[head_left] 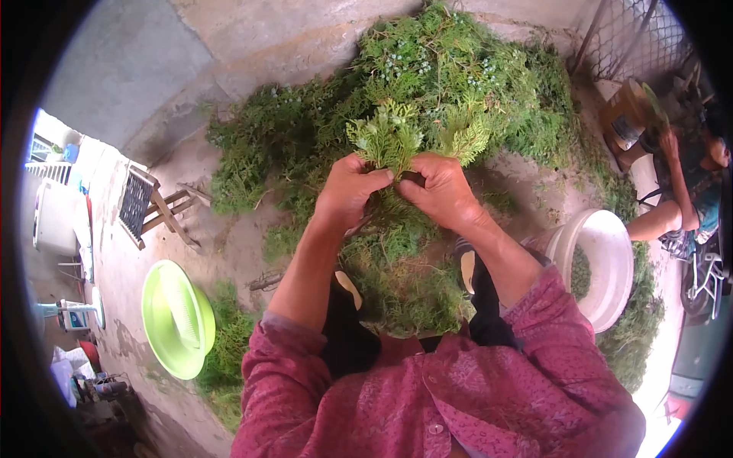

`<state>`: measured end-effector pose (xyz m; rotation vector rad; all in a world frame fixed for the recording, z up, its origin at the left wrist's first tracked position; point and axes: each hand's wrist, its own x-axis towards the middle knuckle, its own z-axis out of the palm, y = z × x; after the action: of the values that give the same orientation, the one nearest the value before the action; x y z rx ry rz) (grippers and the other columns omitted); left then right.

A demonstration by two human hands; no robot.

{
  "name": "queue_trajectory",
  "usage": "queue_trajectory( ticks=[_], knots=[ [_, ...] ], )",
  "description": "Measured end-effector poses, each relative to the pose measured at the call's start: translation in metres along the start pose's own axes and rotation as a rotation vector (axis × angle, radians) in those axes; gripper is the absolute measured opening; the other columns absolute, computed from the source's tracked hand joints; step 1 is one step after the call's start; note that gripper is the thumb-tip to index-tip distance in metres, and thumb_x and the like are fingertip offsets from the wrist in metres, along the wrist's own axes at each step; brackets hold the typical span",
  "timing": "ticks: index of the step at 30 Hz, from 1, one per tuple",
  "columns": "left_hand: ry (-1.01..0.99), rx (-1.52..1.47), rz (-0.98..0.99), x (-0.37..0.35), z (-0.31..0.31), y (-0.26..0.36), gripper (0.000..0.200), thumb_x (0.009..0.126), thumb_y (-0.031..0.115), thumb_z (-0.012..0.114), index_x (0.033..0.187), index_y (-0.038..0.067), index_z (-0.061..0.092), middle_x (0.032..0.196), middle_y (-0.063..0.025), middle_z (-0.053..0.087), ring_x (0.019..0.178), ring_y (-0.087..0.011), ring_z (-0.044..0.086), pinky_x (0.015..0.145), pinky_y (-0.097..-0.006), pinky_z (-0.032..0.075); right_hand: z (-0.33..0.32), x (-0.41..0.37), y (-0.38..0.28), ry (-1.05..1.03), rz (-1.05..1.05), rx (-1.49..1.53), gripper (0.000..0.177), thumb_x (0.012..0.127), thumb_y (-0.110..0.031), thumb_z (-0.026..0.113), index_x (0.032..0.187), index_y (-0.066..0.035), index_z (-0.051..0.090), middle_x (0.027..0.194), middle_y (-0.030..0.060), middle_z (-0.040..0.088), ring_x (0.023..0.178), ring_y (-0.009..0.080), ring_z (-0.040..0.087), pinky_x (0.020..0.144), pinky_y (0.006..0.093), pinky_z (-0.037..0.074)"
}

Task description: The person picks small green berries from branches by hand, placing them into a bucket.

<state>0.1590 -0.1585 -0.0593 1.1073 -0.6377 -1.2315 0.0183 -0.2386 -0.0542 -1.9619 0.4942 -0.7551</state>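
Both my hands meet in front of me around a leafy green conifer sprig point(393, 137) with flat, scaly fronds. My left hand point(350, 191) is closed, its thumb pressed toward the sprig's base. My right hand point(441, 191) pinches close beside it, thumb and fingers together on the same greenery. Exactly where the stems run between the fingers is hidden. Just beyond lies a big heap of cut conifer branches point(427, 65), dotted with pale blue-green berries. More loose cuttings point(412, 294) cover the ground between my feet.
A lime-green basin point(153, 343) is at the left, near a small folding stool point(164, 210). On the right stands a white bucket point(611, 267) with small green bits inside. Another person point(676, 206) sits at the far right near a brown bucket point(622, 118). A wall point(267, 38) rises behind the heap.
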Motion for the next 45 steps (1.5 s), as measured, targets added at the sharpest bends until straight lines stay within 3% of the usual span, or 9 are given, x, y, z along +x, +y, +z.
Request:
queue_trajectory(
  ticks=[8,11,23,27,30,32,33,37,45],
  knots=[
    [0.004,0.029,0.011,-0.001,-0.005,0.005,0.028,0.081,0.011,0.055,0.107,0.001,0.053,0.093,-0.0031,0.059,0.076,-0.0107,0.054,0.066,-0.0241,0.042,-0.002,0.0,0.003,-0.006,-0.036,-0.1,0.016,0.064,-0.008,0.061,0.079,-0.004,0.06,0.069,0.0134,0.054,0.066,0.029,0.054,0.061,0.0361,0.045],
    [0.056,0.233,-0.182,-0.003,-0.004,0.014,0.026,0.082,0.011,0.053,0.107,0.001,0.053,0.094,-0.0035,0.059,0.077,-0.0103,0.054,0.065,-0.0235,0.042,0.001,0.001,0.007,0.035,-0.221,-0.199,0.019,0.063,-0.009,0.06,0.082,-0.006,0.06,0.072,0.0144,0.055,0.069,0.0314,0.055,0.062,0.0377,0.047],
    [-0.012,-0.007,-0.074,0.006,0.001,-0.003,0.024,0.083,0.013,0.053,0.103,0.0,0.053,0.091,-0.0048,0.059,0.075,-0.01,0.054,0.065,-0.0245,0.044,-0.004,-0.004,-0.009,0.029,-0.148,-0.356,0.031,0.062,-0.009,0.058,0.092,-0.001,0.057,0.08,0.0178,0.057,0.071,0.0351,0.057,0.063,0.0403,0.049],
    [0.081,0.25,-0.052,0.001,0.002,-0.01,0.02,0.083,0.012,0.053,0.099,0.0,0.055,0.085,-0.0022,0.058,0.072,-0.0082,0.051,0.064,-0.0244,0.042,0.0,0.003,0.01,0.167,-0.138,-0.454,0.023,0.064,-0.006,0.056,0.085,0.002,0.055,0.077,0.0181,0.056,0.068,0.0315,0.059,0.061,0.0386,0.049],
    [0.117,0.298,-0.08,-0.001,-0.005,-0.007,0.02,0.083,0.012,0.053,0.098,-0.001,0.055,0.086,-0.0019,0.058,0.074,-0.009,0.053,0.067,-0.0255,0.044,-0.031,0.017,0.006,0.161,0.029,-0.122,0.012,0.069,-0.003,0.054,0.08,0.003,0.052,0.075,0.014,0.056,0.062,0.0221,0.059,0.054,0.0335,0.049],
    [0.134,0.262,-0.082,-0.003,-0.012,-0.007,0.02,0.083,0.013,0.054,0.098,0.0,0.055,0.086,-0.0014,0.057,0.075,-0.0088,0.052,0.067,-0.0253,0.043,-0.046,0.018,-0.003,0.053,0.634,0.792,0.009,0.075,-0.002,0.05,0.084,0.0,0.051,0.076,0.0086,0.055,0.06,0.0127,0.055,0.048,0.0252,0.046],
    [0.147,0.264,-0.062,-0.002,-0.015,-0.006,0.021,0.083,0.014,0.055,0.098,0.0,0.055,0.085,-0.0013,0.057,0.075,-0.0085,0.052,0.067,-0.0252,0.043,-0.044,0.016,0.003,0.063,0.634,0.913,0.01,0.079,-0.003,0.049,0.089,-0.003,0.049,0.077,0.0063,0.054,0.059,0.0096,0.052,0.045,0.0192,0.042],
    [0.14,0.314,-0.029,-0.002,-0.017,-0.004,0.023,0.082,0.017,0.059,0.097,0.0,0.055,0.085,-0.0014,0.057,0.076,-0.0079,0.051,0.068,-0.0249,0.043,-0.048,0.019,0.001,-0.022,0.649,1.063,0.011,0.08,-0.004,0.051,0.09,-0.002,0.049,0.078,0.0068,0.054,0.057,0.0087,0.05,0.042,0.0182,0.038],
    [0.098,0.23,-0.001,-0.011,-0.002,0.006,0.028,0.081,0.022,0.061,0.097,0.0,0.055,0.085,-0.0019,0.057,0.076,-0.0081,0.051,0.068,-0.0254,0.043,-0.039,0.015,0.006,-0.101,0.56,0.7,0.029,0.075,-0.003,0.058,0.103,0.0,0.052,0.061,0.0013,0.052,0.05,0.0066,0.047,0.041,0.0184,0.035]
  ],
)
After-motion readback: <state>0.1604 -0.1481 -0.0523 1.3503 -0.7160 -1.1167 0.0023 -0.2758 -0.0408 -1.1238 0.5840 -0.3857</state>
